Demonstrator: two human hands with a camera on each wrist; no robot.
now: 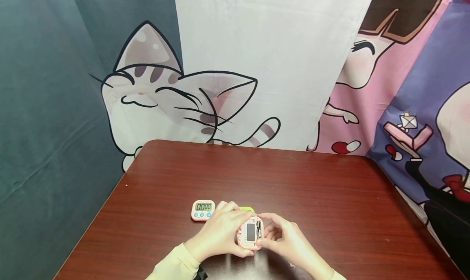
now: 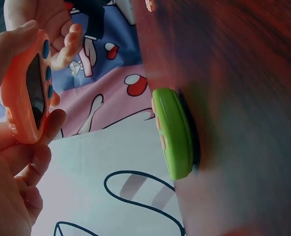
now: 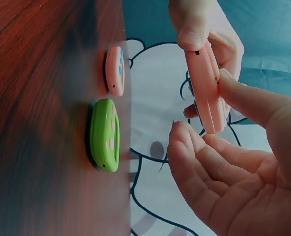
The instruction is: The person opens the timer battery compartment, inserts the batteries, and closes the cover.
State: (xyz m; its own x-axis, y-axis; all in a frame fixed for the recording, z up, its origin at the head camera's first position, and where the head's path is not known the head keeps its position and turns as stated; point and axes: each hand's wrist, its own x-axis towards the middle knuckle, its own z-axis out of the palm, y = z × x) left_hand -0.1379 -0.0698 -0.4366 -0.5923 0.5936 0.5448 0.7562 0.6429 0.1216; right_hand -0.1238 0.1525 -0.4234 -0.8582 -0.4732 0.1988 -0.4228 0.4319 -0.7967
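My left hand (image 1: 224, 231) grips a pink digital timer (image 1: 247, 233), its back turned up in the head view. Along the right side of that back runs an uncovered battery slot (image 1: 259, 229) with dark and silvery parts inside. My right hand (image 1: 286, 237) holds the timer's right side, index finger at the top corner and thumb by the slot's lower end. The right wrist view shows this thumb (image 3: 239, 93) pressing the back of the case. In the left wrist view the timer's dark screen (image 2: 36, 91) and blue buttons face the table.
A second pink timer (image 1: 203, 210) with blue buttons, reading 00:00, lies left of my hands. Just behind them is a green timer (image 2: 174, 132), mostly hidden in the head view. A small pink piece (image 1: 291, 265) lies by my right wrist on the brown table (image 1: 257, 170).
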